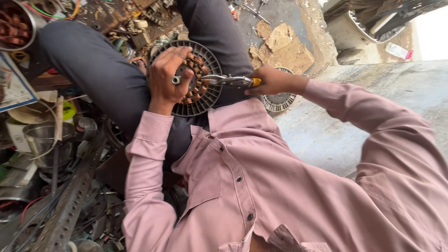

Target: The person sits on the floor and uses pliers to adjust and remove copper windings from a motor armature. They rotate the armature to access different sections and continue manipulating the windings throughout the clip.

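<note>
Left hand (168, 77) curled tight over the round motor part (196, 77) with copper coils, pressed on the lap, thumb by the middle shaft. Right hand (275, 80) closed around the yellow-handled pliers (231, 81), tips touching the coils at the right edge. Little free room — dark trouser legs (93, 65) close on both sides, pink shirt (242, 177) just below. Heaped scrap (51, 186) crowded on the left; bare concrete (336, 140) open on the right. Second round part (280, 100) half hidden behind the wrist.
</note>
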